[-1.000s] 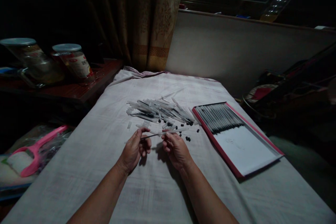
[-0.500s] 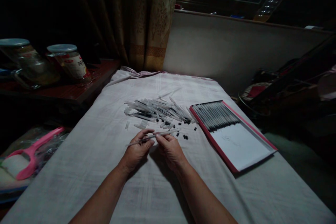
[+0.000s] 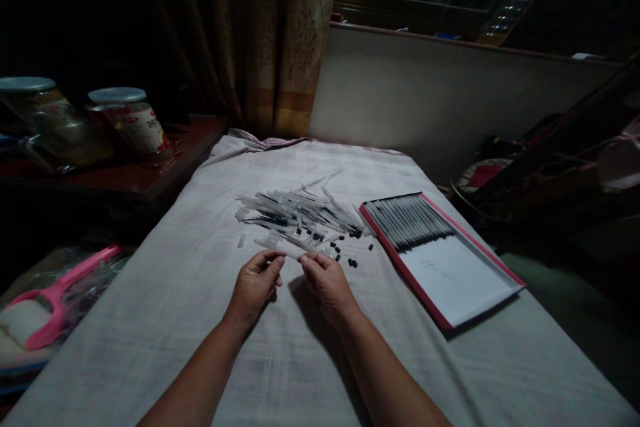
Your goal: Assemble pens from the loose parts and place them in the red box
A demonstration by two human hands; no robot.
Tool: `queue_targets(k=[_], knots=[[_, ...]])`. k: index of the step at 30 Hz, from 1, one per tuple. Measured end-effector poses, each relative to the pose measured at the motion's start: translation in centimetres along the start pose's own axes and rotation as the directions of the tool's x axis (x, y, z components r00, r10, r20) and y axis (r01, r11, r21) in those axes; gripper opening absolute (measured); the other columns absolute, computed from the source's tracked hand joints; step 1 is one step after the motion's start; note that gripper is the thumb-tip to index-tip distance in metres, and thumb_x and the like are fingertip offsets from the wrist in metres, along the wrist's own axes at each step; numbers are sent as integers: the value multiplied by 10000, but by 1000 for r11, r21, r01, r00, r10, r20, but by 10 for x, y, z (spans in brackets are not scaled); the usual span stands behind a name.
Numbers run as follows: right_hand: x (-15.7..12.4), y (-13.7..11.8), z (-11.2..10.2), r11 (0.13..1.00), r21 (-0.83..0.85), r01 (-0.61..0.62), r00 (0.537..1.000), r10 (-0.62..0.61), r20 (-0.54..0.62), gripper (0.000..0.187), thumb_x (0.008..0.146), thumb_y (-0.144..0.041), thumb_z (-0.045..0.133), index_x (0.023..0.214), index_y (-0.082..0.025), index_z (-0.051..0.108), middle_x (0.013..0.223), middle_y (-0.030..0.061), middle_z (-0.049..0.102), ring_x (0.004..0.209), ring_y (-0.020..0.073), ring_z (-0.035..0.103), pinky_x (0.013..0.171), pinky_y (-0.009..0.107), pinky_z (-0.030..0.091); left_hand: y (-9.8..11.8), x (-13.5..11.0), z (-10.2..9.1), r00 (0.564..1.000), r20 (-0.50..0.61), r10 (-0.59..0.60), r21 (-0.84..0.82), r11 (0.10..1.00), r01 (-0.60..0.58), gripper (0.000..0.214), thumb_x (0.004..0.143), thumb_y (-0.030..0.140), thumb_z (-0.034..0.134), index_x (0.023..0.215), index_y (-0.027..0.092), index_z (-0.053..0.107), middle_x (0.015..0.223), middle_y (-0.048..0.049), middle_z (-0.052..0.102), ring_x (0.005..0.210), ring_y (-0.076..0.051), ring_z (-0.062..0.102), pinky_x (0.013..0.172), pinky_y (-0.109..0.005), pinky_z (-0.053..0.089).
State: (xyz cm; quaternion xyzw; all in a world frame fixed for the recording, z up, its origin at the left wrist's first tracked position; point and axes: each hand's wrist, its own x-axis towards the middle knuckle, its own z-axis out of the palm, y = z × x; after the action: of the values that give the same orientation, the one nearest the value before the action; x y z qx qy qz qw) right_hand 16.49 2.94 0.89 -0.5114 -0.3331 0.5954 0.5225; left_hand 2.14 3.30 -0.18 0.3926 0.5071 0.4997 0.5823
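A slim, pale pen tube [image 3: 292, 255] is held up nearly level (its ends are hard to make out), just nearer than a loose heap of pen parts [image 3: 305, 207], clear and dark, lying criss-cross. Small black pieces [image 3: 353, 263] sit scattered to the heap's near right.

Hands, one pair, bare: left hand [image 3: 254, 285] and right hand [image 3: 329, 287], each with uncovered fingers [image 3: 311, 266]. Forearms, one pair: left forearm [image 3: 200, 368] and right forearm [image 3: 383, 360], bare from wrist to the view's lower edge, smooth in outline, broadening from the wrist.
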Motion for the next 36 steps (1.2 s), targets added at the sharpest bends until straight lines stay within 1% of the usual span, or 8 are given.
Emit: queue_targets(k=[2,5,9,13,16,24,30,36], knots=[[7,-4,-11,950,-241,197,975,-217,-57,227,706,-408,694,661,-187,670,556,-31,556,538,120,485,525,234,389,0,1,-1,1000,-21,-3,-23,1000,2,488,657,610,731,810,156,638,449,72,516,291,-25,326,299,-136,229],[19,-15,-27,627,-715,309,897,-442,0,160,804,-317,606,793,-217,731,821,35,690,767,182,604,726,288,447,0,2,-4,998,-57,11,-38,999,-13,521,667,666,687,737,157,605,447,64,514,290,-23,326,296,-133,213],[30,-33,-28,56,-981,184,948,-272,162,201,866,-310,581,946,-232,748,996,85,682,836,200,640,707,283,431,-1,4,-5,998,-69,4,-16,1000,-5,530,683,686,657,732,162,596,449,64,512,285,-29,333,290,-137,214],[34,-46,-17,-177,-965,192,967,-135,217,222,897,-281,539,951,-204,740,1003,120,680,848,222,653,684,294,423,-3,5,-5,998,-55,9,3,1000,-9,521,701,678,641,737,160,602,467,60,521,295,-31,348,293,-137,214],[32,-50,-17,-106,-968,229,958,-155,243,226,903,-299,537,935,-215,745,997,102,691,854,219,651,679,290,417,-4,6,-5,998,-55,39,2,999,-39,510,701,653,662,798,154,633,508,58,538,315,-33,368,301,-141,233],[4,-29,-7,396,-820,414,910,-216,355,150,834,-242,635,878,-205,773,840,48,710,795,178,636,705,257,425,0,1,0,997,-34,72,28,997,-71,512,658,530,770,990,147,700,686,15,624,451,-55,464,406,-173,360],[0,-21,-11,443,-794,415,908,-154,389,192,834,-209,607,924,-211,777,907,50,741,840,172,656,739,245,440,-3,2,-7,995,-30,94,-72,993,-96,478,712,605,703,906,170,659,766,-1,661,649,-106,595,557,-189,482],[23,-34,-60,323,-907,270,945,-271,185,222,873,-247,558,949,-220,765,980,62,757,926,214,676,808,293,463,-3,5,-7,997,12,72,-65,995,-71,484,714,624,683,916,189,615,572,91,486,404,-45,429,355,-134,300]])
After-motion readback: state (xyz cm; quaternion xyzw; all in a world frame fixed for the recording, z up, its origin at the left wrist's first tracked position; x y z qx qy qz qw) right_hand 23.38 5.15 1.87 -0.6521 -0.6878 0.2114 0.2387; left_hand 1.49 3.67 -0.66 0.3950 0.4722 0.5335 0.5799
